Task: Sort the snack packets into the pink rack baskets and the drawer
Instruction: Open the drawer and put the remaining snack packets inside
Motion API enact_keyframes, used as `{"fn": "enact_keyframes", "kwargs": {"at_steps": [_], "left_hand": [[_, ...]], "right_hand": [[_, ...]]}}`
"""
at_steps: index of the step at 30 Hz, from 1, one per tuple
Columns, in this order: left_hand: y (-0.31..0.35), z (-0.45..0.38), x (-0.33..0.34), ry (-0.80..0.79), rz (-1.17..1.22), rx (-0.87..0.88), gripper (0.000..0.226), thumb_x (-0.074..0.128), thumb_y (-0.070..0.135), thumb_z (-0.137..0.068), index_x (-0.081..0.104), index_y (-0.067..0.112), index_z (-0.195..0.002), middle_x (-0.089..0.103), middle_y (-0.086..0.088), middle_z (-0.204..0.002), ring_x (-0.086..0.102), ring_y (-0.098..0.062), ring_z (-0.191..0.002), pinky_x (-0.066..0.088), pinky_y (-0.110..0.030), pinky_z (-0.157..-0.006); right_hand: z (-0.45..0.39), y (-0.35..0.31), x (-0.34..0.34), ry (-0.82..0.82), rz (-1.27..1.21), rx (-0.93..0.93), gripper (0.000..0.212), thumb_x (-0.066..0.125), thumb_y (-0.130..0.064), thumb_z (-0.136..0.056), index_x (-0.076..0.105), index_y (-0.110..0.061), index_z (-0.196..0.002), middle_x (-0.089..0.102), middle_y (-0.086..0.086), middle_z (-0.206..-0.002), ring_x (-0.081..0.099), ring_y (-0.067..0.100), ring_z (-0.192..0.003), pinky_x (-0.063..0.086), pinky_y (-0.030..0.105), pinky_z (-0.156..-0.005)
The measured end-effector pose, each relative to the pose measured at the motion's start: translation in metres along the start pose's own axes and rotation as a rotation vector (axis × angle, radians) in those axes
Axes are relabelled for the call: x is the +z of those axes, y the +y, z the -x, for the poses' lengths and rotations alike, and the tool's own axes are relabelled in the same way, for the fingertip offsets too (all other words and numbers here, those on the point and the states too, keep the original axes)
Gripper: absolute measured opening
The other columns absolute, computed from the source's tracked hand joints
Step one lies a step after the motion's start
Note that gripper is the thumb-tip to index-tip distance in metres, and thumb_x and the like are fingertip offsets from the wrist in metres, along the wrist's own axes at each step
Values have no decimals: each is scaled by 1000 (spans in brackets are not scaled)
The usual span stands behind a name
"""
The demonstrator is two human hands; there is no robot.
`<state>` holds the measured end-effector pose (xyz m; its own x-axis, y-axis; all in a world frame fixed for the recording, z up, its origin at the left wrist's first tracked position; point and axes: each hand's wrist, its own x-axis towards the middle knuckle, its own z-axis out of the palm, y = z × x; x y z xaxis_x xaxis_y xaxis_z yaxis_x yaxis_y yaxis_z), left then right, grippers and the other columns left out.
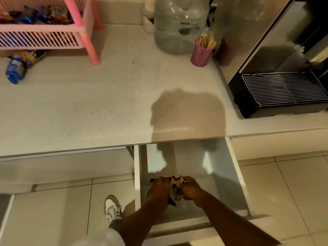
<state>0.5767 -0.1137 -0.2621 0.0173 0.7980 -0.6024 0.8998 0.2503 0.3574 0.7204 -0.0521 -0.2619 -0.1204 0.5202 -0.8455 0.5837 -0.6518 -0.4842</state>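
The white drawer (229, 174) under the counter stands pulled out. Both my hands are down inside it. My right hand (190, 189) grips a yellow snack packet (176, 184) standing upright. My left hand (158, 189) presses on dark packets (171, 202) just left of the yellow one; they are mostly hidden under it. The pink rack (44, 35) stands at the counter's far left, its basket holding several colourful packets (35, 15). More packets, one blue (15, 69), lie on the counter under the rack.
A large clear water jug (179, 23) and a purple cup of wooden sticks (202, 53) stand at the back of the counter. A steel coffee machine with a black drip tray (282, 91) fills the right. My shoe (112, 210) is on the tiled floor.
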Motion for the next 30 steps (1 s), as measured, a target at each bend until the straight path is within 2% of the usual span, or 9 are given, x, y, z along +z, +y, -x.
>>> {"fn": "enact_keyframes", "kwargs": {"at_steps": [2,4,8,12,14,16,18,21,30], "left_hand": [[1,-8,6,-23,-26,-16,96,84,41,-69,34,17,-147,40,-7,-144,36,-28,-136,42,-42,-109],[0,-16,12,-82,-56,-46,97,84,39,-71,30,16,-149,36,-9,-148,31,-30,-140,37,-43,-113],[-10,-17,32,-156,-36,-45,94,77,33,-81,22,12,-154,21,-13,-159,23,-31,-146,32,-42,-117],[-17,-8,46,-332,-118,-56,95,56,40,-95,-12,10,-155,-18,-13,-163,-15,-31,-150,0,-47,-124],[-19,-11,48,-381,-88,-95,92,49,40,-98,-18,10,-153,-27,-11,-160,-22,-29,-149,-4,-46,-123],[-18,-14,48,-403,-79,-138,89,45,40,-100,-20,11,-152,-31,-11,-158,-24,-29,-148,-4,-47,-123],[-15,-19,50,-405,-142,-198,90,46,40,-99,-21,9,-151,-32,-14,-157,-25,-32,-147,-5,-48,-123],[-10,-22,51,-406,-220,-269,97,51,40,-97,-22,6,-150,-32,-18,-156,-25,-36,-147,-5,-50,-122],[-3,-7,44,-441,-109,-283,92,52,29,-98,-19,6,-152,-33,-21,-155,-26,-41,-145,-4,-54,-121]], "right_hand": [[-8,5,3,-24,84,5,21,65,7,-73,73,-12,-70,60,10,-58,51,17,-39,40,23,-46],[-17,10,6,-42,144,7,16,68,4,-73,70,-11,-66,62,12,-62,54,21,-44,44,28,-51],[-32,21,11,-56,315,-9,10,69,-6,-77,68,-13,-70,66,9,-70,59,19,-52,49,29,-57],[-42,28,15,-21,386,11,3,72,-13,-81,70,-11,-79,66,3,-75,62,16,-64,47,23,-59],[-46,29,18,-9,395,15,13,75,-17,-80,73,-10,-91,68,1,-82,64,15,-75,46,20,-59],[-48,30,23,-3,410,11,30,78,-20,-77,70,-12,-105,70,-1,-94,65,13,-86,50,21,-66],[-51,32,26,-3,430,9,38,80,-24,-74,68,-13,-109,73,2,-104,69,16,-94,55,27,-76],[-55,37,27,8,449,17,45,83,-27,-74,65,-10,-112,72,6,-109,70,20,-99,52,25,-75],[-60,41,25,-5,509,41,41,82,-24,-79,68,-4,-112,72,10,-110,69,22,-99,51,26,-75]]}}
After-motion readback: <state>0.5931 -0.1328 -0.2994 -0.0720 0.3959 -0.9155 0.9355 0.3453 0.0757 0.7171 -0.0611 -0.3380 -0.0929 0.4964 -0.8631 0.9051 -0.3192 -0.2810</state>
